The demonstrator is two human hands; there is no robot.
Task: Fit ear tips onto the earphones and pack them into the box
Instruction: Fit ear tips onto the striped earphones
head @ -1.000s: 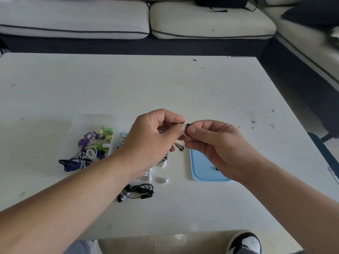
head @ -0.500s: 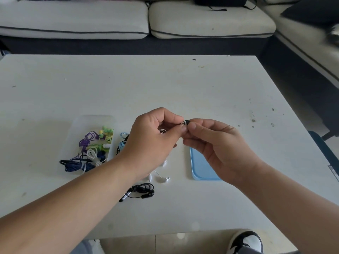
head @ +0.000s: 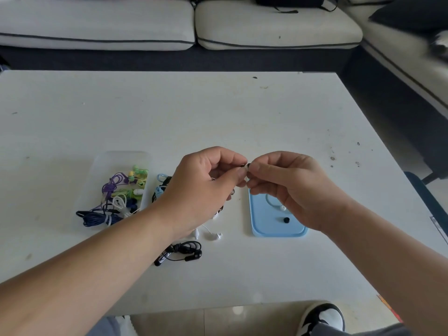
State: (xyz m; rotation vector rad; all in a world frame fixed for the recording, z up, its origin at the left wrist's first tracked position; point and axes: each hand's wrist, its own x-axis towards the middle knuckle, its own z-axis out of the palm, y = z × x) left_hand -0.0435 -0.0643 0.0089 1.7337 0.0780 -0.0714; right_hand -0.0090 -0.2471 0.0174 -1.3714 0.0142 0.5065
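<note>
My left hand (head: 203,187) and my right hand (head: 288,187) meet fingertip to fingertip above the white table (head: 218,112). Between them a small black earbud (head: 247,165) is pinched; my right fingers pinch an ear tip against it, mostly hidden. Under my right hand lies a blue lid (head: 274,214) with a black ear tip (head: 286,219) and a white one (head: 283,208) on it. A clear box (head: 118,190) on the left holds several coloured earphones. A black earphone bundle (head: 180,252) and a white earphone (head: 211,235) lie in front of my left wrist.
A pale sofa (head: 169,23) runs along the far side of the table, with another section at the right. My shoe (head: 322,316) shows below the table's near edge. Small dark specks dot the table's right side.
Both hands have risen slightly and drawn away from the lid, so the black and white ear tips on it now show. The pinch on the earbud stays.
</note>
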